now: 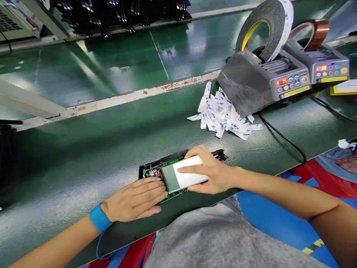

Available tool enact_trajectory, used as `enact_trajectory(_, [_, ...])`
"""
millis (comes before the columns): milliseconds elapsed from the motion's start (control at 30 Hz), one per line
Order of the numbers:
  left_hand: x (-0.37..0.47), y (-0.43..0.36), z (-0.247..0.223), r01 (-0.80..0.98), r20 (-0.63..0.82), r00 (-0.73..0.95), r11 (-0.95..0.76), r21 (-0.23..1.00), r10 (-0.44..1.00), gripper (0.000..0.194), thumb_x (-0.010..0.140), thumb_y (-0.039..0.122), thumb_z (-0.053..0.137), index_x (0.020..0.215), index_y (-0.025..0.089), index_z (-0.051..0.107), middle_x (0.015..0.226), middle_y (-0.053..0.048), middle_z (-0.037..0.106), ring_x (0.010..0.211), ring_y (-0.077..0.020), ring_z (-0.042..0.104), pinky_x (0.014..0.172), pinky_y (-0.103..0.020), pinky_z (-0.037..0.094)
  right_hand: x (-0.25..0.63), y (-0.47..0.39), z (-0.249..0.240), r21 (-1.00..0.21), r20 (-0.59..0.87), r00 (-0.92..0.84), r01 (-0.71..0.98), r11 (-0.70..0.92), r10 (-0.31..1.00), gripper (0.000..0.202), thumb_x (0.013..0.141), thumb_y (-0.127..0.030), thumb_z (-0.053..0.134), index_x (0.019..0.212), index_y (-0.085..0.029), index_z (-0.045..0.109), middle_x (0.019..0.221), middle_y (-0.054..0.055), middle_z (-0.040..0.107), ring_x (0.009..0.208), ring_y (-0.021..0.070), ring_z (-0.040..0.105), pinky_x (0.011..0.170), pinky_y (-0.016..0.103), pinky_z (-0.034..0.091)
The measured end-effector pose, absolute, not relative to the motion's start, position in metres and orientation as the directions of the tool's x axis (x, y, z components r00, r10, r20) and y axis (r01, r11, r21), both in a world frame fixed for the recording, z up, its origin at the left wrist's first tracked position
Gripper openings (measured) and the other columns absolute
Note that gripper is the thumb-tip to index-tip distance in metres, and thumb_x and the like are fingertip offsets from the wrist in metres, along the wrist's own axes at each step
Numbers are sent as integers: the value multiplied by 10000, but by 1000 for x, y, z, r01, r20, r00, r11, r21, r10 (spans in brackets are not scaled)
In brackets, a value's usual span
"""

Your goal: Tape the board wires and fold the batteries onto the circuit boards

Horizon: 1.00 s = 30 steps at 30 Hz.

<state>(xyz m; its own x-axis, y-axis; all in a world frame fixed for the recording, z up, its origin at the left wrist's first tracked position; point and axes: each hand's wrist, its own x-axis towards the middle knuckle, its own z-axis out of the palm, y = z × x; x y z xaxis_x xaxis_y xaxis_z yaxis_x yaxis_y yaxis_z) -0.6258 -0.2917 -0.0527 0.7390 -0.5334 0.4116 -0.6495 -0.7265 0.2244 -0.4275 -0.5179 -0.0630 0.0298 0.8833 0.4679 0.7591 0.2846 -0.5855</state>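
Observation:
A silver block with a grey-green end [185, 175] lies over a green circuit-board assembly [173, 196] with red wires, near the table's front edge. My right hand [209, 171] grips the block at its right end, thumb and fingers spread along its sides. Wearing a blue wristband, my left hand [136, 199] lies flat, its fingertips against the left end of the block and the board. Dark connectors [221, 155] stick out beyond my right hand.
White backing strips with blue print [220, 113] are heaped behind my right hand. Two tape dispensers [264, 82] with rolls stand at the back right, a black cable [284, 137] beside them. A metal rail [145, 92] crosses the green table.

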Motion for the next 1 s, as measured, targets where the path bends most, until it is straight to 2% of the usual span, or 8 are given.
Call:
enact_trajectory(167, [-621,-297,-59,-620,449,753,-749,235,-482,232,987,220,474,1041,122,678,937,-39,782,971,-150,723,1175,-337,434,-427,-518,-63,-594,456,35,756,275,889,386,904,-318,676,1252,-205,552,1175,119,468,1127,245,492,932,452,464])
enact_trajectory(367, [-614,-305,-68,-619,518,723,-761,192,-457,188,933,229,496,900,184,675,790,9,739,794,-129,692,1067,-316,544,-426,-519,-65,-572,472,24,768,286,881,390,904,-342,682,1247,-199,563,1181,122,461,1114,246,488,930,452,465])
enact_trajectory(567, [-617,-308,-72,-535,531,759,-826,178,-377,174,911,269,493,844,215,644,776,-26,652,857,-183,656,933,-376,609,-428,-518,-63,-553,444,10,790,265,896,408,915,-363,675,1256,-174,555,1184,139,448,1116,255,468,921,451,471])
enact_trajectory(700, [-619,-312,-70,-507,532,775,-839,198,-343,109,869,217,529,940,217,612,859,-26,642,962,-189,648,1019,-380,555,-430,-518,-58,-534,423,-5,806,254,906,406,944,-367,633,1278,-158,536,1165,149,456,1113,259,463,915,456,473])
enact_trajectory(833, [-622,-313,-72,-477,526,795,-846,238,-301,370,848,230,612,1211,246,541,1043,-41,646,1171,-225,610,1072,-415,485,-432,-516,-56,-533,384,-12,814,232,923,428,951,-369,622,1311,-162,520,1169,153,463,1130,269,463,920,466,470])
enact_trajectory(933, [-625,-315,-76,-435,513,819,-863,259,-258,723,874,317,663,1493,203,307,1154,-99,626,1247,-261,570,1086,-433,437,-433,-516,-54,-541,352,-3,815,206,936,457,940,-369,639,1321,-145,525,1174,160,457,1134,271,465,932,460,469])
enact_trajectory(1000, [-626,-316,-78,-415,504,828,-872,260,-244,864,907,366,644,1573,153,137,1172,-127,617,1286,-275,538,1114,-437,387,-435,-516,-53,-538,334,6,822,185,943,475,941,-381,637,1339,-151,518,1173,154,456,1124,269,467,927,457,472])
